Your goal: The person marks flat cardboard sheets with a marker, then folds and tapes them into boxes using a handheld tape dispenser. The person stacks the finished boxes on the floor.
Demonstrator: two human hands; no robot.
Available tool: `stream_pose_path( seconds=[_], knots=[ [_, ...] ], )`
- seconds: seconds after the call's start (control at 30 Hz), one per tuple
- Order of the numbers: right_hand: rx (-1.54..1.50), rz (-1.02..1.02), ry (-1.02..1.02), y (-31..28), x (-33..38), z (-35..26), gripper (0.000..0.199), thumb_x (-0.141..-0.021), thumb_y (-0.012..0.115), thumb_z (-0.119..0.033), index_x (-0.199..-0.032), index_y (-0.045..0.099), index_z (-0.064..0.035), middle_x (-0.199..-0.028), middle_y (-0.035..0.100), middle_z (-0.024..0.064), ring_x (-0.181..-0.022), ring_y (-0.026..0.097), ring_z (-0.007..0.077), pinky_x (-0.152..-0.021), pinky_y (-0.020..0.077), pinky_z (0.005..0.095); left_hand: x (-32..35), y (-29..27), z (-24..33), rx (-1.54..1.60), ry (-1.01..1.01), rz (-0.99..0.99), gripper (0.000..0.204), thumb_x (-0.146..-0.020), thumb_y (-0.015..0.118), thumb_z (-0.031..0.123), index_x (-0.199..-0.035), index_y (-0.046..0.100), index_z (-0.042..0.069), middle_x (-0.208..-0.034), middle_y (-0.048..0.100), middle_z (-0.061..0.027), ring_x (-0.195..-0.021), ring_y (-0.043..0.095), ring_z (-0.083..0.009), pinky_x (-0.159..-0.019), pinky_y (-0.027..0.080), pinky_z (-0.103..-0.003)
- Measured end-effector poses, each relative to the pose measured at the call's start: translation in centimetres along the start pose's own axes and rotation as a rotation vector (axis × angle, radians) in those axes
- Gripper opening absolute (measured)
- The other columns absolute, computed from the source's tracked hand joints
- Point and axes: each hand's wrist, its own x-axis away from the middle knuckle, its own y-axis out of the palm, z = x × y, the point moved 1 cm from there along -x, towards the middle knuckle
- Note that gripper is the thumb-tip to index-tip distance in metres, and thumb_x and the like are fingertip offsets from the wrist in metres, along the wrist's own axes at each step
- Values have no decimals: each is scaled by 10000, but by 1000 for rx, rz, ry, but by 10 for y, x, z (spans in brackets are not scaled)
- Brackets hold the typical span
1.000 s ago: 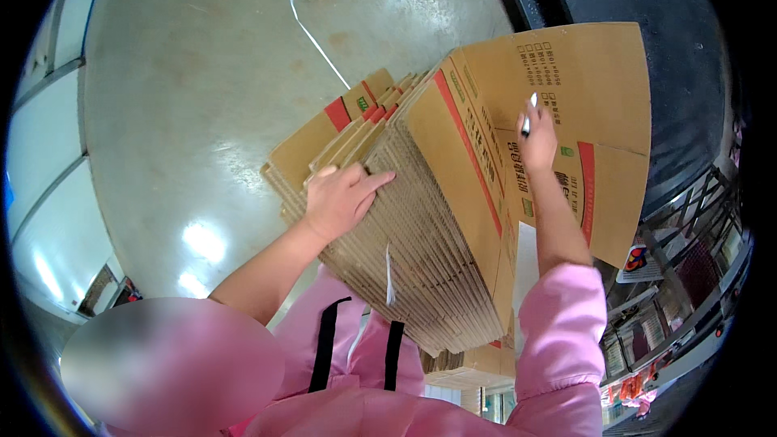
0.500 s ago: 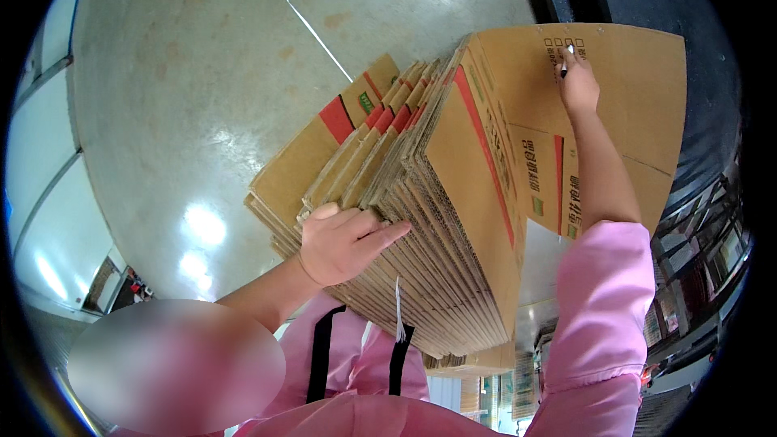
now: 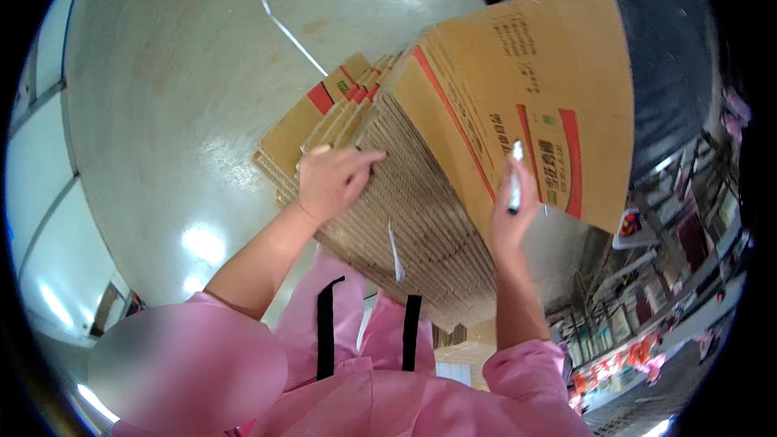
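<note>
A thick stack of flattened cardboard boxes (image 3: pixel 405 202) leans in front of me, its corrugated edges facing me. My left hand (image 3: pixel 329 184) rests on those edges, index finger stretched across them and the other fingers bent over the cardboard at the left. My right hand (image 3: pixel 518 209) holds a white marker pen (image 3: pixel 516 186) with a dark end, just over the front face of the stack. Behind that pen, a brown box panel (image 3: pixel 566 57) with red bands and dark print is spread out to the right. A thin white strip (image 3: pixel 395 255) hangs over the edges.
On the grey floor (image 3: pixel 162 129) at the far left lies a long white strap (image 3: pixel 291 36). Dark sheeting (image 3: pixel 660 73) covers the far right. Cluttered shelving (image 3: pixel 623 316) with orange items stands at the lower right. Another cardboard piece (image 3: pixel 469 348) sits below the stack.
My right hand has drawn back from the row of small boxes printed on the panel, toward me and left, still holding the marker pen. My left hand stays on the stack; the view has shifted.
</note>
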Motion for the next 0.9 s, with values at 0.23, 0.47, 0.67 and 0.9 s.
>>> stream_pose_path(
  seconds=[0.23, 0.47, 0.67, 0.9],
  knots=[
    [2, -158, -1, -95, 163, -134, 291, -886, 619, -56, -1165, 692, -13, -992, 680, 202, -852, 638, 361, -792, 513, 411, -9, -69, 112, 688, -180, -252, 437, -1034, 467, 407, -1315, 637, 120, -635, 564, -59, -586, 576, -162, -616, 465, -323],
    [-452, 161, -17, -178, 201, -189, 311, -992, 526, -204, -936, 677, 62, -778, 656, 115, -676, 587, 203, -625, 457, 335, 59, -99, 245, 953, -214, -476, 1091, -895, 131, 863, -1595, 222, 32, -1019, 733, -118, -449, 391, -42, -441, 293, -204],
    [-698, 269, -134, -249, 269, -211, 307, -981, 521, -175, -775, 566, 48, -660, 535, 82, -591, 470, 170, -537, 359, 322, 127, -94, 360, 924, -25, -548, 1073, -903, 115, 843, -1617, 69, 43, -1430, 565, -208, -452, 418, -68, -397, 268, -195],
    [-700, 251, 140, -360, 398, -183, 195, -910, 556, -73, -764, 648, 17, -659, 582, 23, -606, 493, 73, -542, 399, 273, 220, -56, 514, 588, 343, -840, 1171, -837, 154, 908, -1622, 101, 40, -1417, 572, -238, -734, 677, -194, -532, 443, -268]
  ],
)
